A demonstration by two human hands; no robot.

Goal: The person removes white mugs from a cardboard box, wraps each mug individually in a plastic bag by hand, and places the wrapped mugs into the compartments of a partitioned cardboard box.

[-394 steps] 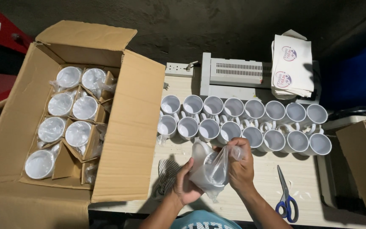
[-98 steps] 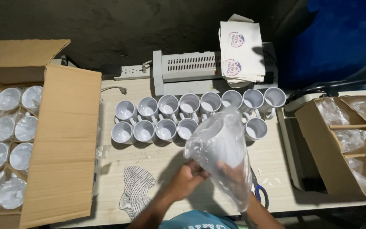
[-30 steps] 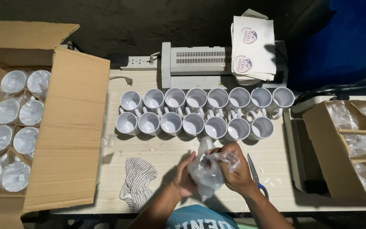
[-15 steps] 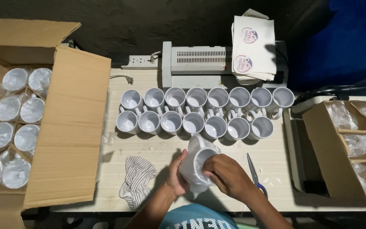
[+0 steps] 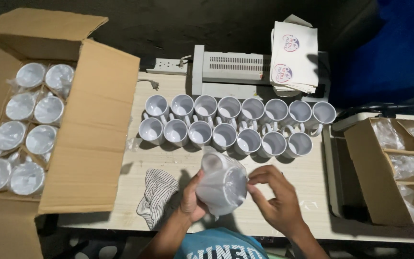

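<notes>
A white mug wrapped in a clear plastic bag (image 5: 222, 184) is held just above the table's front edge. My left hand (image 5: 191, 201) cups its left side from below. My right hand (image 5: 275, 199) pinches the plastic at the mug's right side. Behind them stand two rows of unwrapped white mugs (image 5: 226, 123) on the pale wooden table (image 5: 307, 168).
A large open cardboard box (image 5: 92, 124) with several bagged mugs sits at the left. A striped cloth (image 5: 156, 194) lies by my left wrist. A grey machine (image 5: 231, 72), power strip (image 5: 166, 65) and printed paper stack (image 5: 293, 57) line the back. Another box (image 5: 360, 158) with empty plastic bags stands right.
The loose bag that hung open between my hands now lies snug around the mug. My right hand moved from over the mug to its right side.
</notes>
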